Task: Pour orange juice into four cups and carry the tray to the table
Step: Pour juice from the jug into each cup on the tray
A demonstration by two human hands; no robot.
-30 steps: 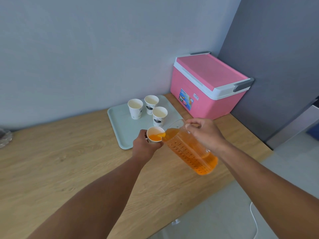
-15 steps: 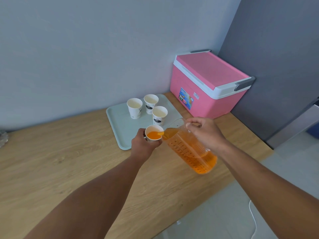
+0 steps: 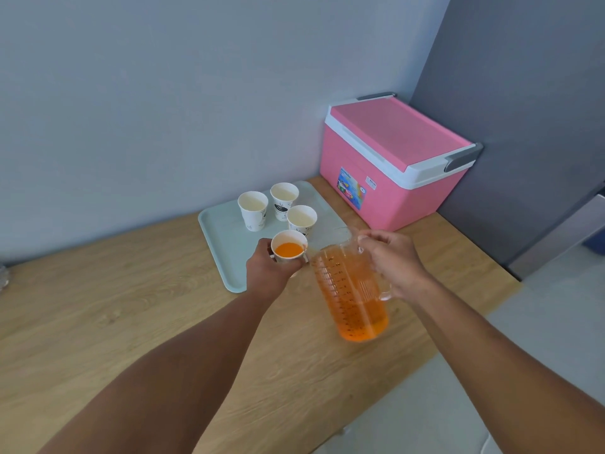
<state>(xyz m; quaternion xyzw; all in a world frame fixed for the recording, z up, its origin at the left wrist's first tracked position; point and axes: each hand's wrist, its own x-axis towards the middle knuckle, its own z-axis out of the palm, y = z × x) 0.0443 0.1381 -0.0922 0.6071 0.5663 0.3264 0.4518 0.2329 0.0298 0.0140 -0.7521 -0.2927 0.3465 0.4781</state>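
Left hand (image 3: 266, 273) clamped round juice-filled cup (image 3: 288, 249); right hand (image 3: 391, 262) gripping jug (image 3: 350, 296) handle, jug near upright beside cup.

Soft, even daylight filled the scene, bright without harsh glare. Faint shadows sat just beyond the fingers (image 3: 296, 263), under the cups (image 3: 252, 209) on the tray (image 3: 216, 244). The wide lens bent the wall (image 3: 163, 93) and forearms outward near the edges (mild softness throughout, slight compression blur).
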